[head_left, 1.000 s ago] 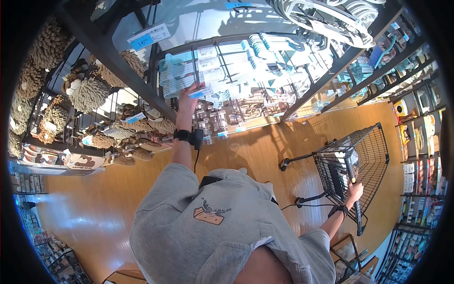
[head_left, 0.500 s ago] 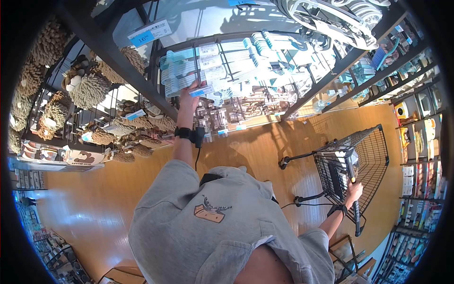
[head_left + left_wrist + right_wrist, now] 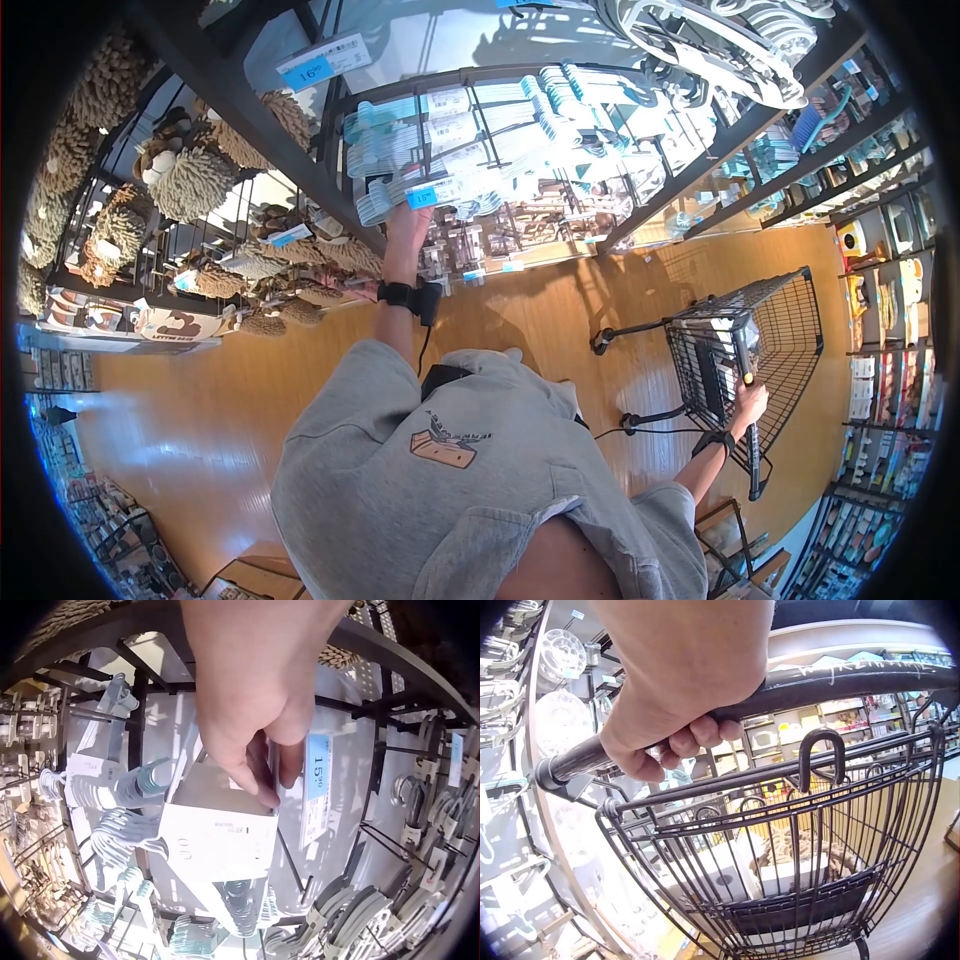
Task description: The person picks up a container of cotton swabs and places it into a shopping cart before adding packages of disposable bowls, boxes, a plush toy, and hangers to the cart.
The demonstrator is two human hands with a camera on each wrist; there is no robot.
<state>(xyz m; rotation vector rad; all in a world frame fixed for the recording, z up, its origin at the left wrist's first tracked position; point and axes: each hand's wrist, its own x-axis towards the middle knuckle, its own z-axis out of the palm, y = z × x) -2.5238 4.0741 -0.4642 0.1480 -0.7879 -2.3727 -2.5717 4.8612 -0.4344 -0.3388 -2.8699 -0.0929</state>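
Note:
In the left wrist view, my left hand (image 3: pixel 251 682) pinches the upper edge of a white card-wrapped pack of hangers (image 3: pixel 217 840) between thumb and fingers. A blue and white price tag (image 3: pixel 318 780) hangs just right of the fingers. From the head view, the left hand (image 3: pixel 407 232) is at the front of the rack, below the pale blue hangers (image 3: pixel 385 155); the tag (image 3: pixel 422 196) covers its fingertips. My right hand (image 3: pixel 682 682) grips the black handle (image 3: pixel 855 681) of the shopping cart (image 3: pixel 802 915), fingers curled under it. The head view shows the right hand (image 3: pixel 750 404) at the cart.
Brown and beige mop-like goods (image 3: pixel 190 180) hang on the left rack. White hangers (image 3: pixel 700 50) hang on the upper right. Boxes and a fluffy beige item (image 3: pixel 799 847) lie in the cart. Wooden floor (image 3: pixel 520 320) stretches between the racks and the cart.
My left hand has drawn back a little from the rack toward my body, and the hangers by it have shifted the same way. My right hand keeps its grip on the cart handle.

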